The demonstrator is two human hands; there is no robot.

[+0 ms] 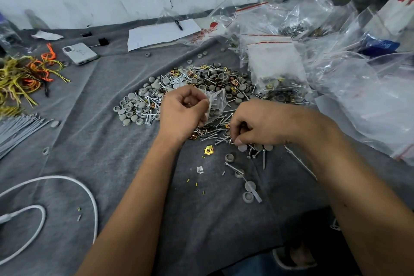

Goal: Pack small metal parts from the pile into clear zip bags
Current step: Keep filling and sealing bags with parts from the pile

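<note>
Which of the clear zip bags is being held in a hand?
The small empty zip bag pinched by the left hand above the pile. The other bags lie untouched at the right, one already holding parts.

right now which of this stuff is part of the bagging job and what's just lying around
Job: left hand holding small clear bag; right hand picking screws; parts pile; filled zip bags.

Lying about: phone; white cable; paper; coloured ties.

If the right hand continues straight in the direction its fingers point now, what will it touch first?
The right hand points left and slightly down, low over the screws. It would probably meet those loose screws first, then the left hand holding the small clear bag. Depth is not certain.
</note>
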